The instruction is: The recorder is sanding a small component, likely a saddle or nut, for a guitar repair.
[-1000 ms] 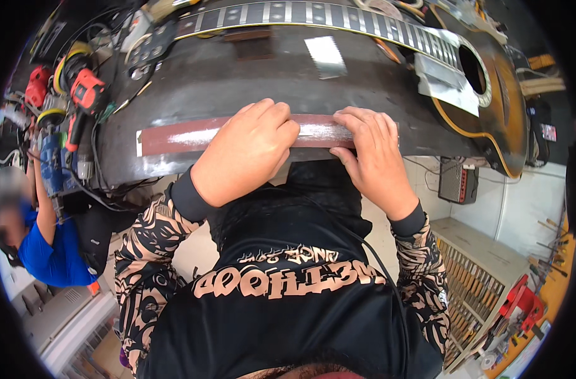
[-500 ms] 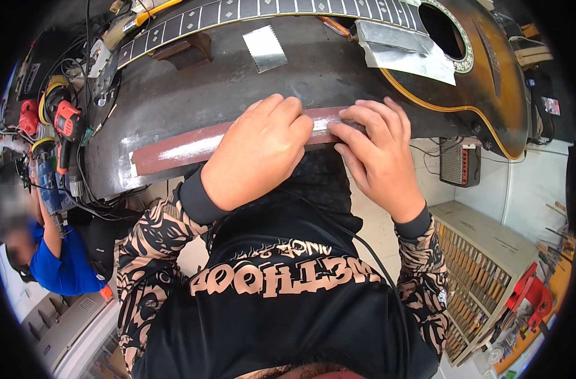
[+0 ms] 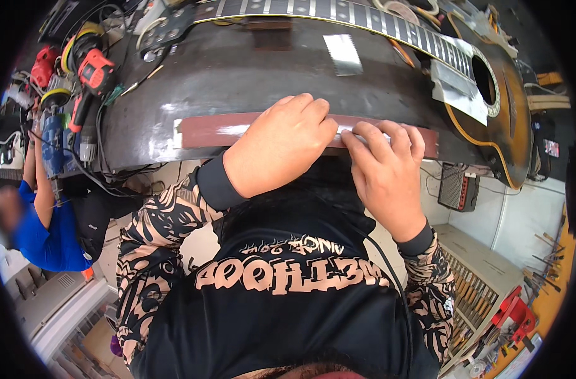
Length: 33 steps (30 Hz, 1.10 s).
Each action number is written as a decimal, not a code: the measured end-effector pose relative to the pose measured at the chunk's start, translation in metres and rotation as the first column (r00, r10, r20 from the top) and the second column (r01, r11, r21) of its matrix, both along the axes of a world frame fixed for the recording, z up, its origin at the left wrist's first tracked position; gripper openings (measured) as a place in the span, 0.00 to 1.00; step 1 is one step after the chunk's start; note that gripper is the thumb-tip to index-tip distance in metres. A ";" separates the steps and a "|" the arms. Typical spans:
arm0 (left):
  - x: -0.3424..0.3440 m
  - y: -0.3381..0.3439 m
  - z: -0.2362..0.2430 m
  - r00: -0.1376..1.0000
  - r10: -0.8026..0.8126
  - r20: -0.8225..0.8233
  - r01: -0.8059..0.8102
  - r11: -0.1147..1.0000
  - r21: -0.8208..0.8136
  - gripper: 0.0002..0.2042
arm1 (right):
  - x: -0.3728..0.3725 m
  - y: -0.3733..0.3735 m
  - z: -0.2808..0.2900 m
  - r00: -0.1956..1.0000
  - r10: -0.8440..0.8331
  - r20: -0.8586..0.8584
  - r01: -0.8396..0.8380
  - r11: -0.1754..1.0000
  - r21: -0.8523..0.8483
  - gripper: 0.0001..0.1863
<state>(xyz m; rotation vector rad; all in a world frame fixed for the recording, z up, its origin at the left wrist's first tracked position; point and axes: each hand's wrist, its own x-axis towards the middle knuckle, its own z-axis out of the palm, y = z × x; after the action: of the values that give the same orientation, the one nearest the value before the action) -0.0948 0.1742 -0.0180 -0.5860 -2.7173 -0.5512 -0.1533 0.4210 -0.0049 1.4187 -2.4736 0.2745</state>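
Observation:
A long reddish-brown strip that looks like sandpaper point(image 3: 209, 131) lies flat along the near edge of the dark workbench point(image 3: 193, 82), with a glossy streak on it. My left hand point(image 3: 280, 148) is closed over its middle, fingers curled under and thumb side toward my right hand. Close beside it, my right hand point(image 3: 385, 167) bends its fingers down at the strip, thumb and forefinger drawn together. Whatever small piece the fingertips of both hands pinch is hidden. Beyond them rests a sunburst acoustic guitar point(image 3: 514, 120), its inlaid fretboard point(image 3: 313, 9) running across the back.
A serrated silver plate point(image 3: 343, 55) and a dark wooden block point(image 3: 272, 36) lie behind my hands. White paper point(image 3: 468, 104) covers part of the guitar. Red power tools point(image 3: 97, 72) and cables crowd the left, near a person in blue point(image 3: 51, 237). A small amplifier point(image 3: 457, 188) stands lower right.
The view has shifted, so the bench and guitar appear farther right and the strip's right end shows. Both hands stay at the strip, the right fingers bent closer in toward the left hand.

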 end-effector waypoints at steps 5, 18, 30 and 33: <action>0.035 -0.063 0.002 1.000 0.007 0.019 -0.006 0.999 -0.044 0.13 | 0.030 -0.063 -0.002 0.997 0.044 -0.058 -0.042 0.999 0.023 0.19; 0.048 -0.076 0.015 0.994 0.037 0.104 -0.034 0.999 -0.035 0.13 | 0.028 -0.083 -0.009 0.994 0.109 -0.018 -0.111 0.987 -0.117 0.12; -0.078 0.113 -0.004 0.993 -0.112 -0.043 0.113 0.993 0.028 0.13 | -0.049 0.102 -0.001 0.981 -0.189 -0.036 0.186 0.979 -0.080 0.16; -0.071 0.101 -0.004 0.994 -0.100 -0.046 0.102 0.994 0.036 0.13 | -0.046 0.094 -0.004 0.990 -0.144 -0.007 0.142 0.986 -0.092 0.15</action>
<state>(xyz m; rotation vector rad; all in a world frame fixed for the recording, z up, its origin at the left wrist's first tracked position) -0.1662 0.2748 -0.0225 -0.7205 -2.6407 -0.6065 -0.1994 0.5146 -0.0087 1.1964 -2.5026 0.3420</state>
